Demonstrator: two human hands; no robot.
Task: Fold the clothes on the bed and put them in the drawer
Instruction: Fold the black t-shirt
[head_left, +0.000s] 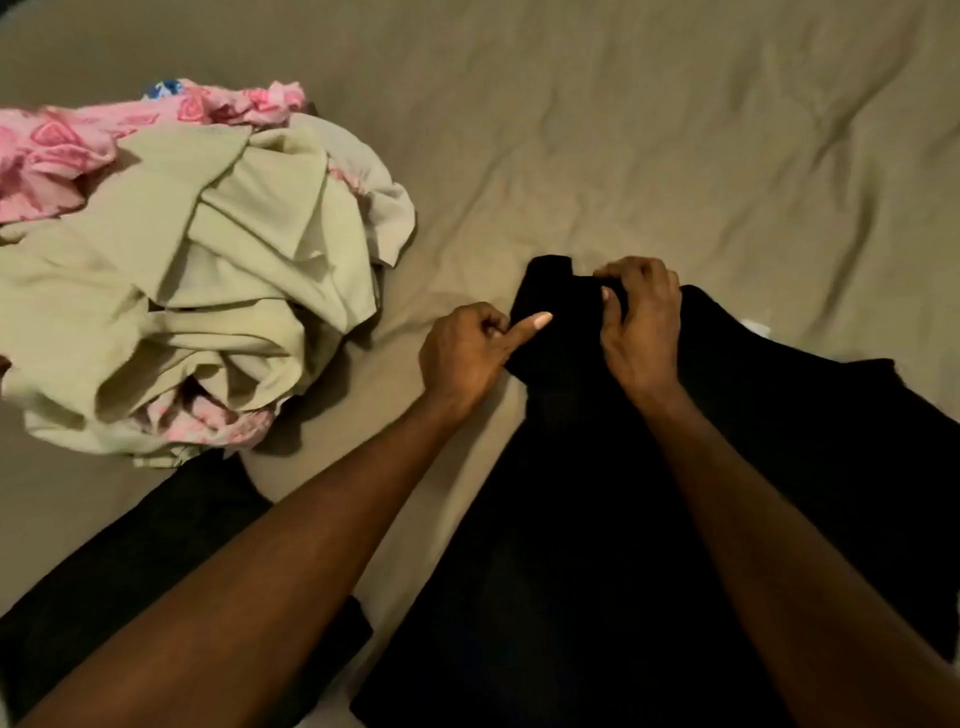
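Holding the far end of the black cloth (597, 467), both hands pinched it on the bed (675, 130): the left hand (467, 353) at its left edge, the right hand (641, 322) at the top. If one pinch slipped, the fold could fall crooked. The pile (197, 291) at the left was close and could get bumped. No drawer showed.

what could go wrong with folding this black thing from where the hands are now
Both the left hand and the right hand pinch only the far end of the black garment, so the long near part may drag or bunch when lifted. The unfolded pile lies close on the left; a fold swung that way might catch it. Black cloth in dim light hides creases.
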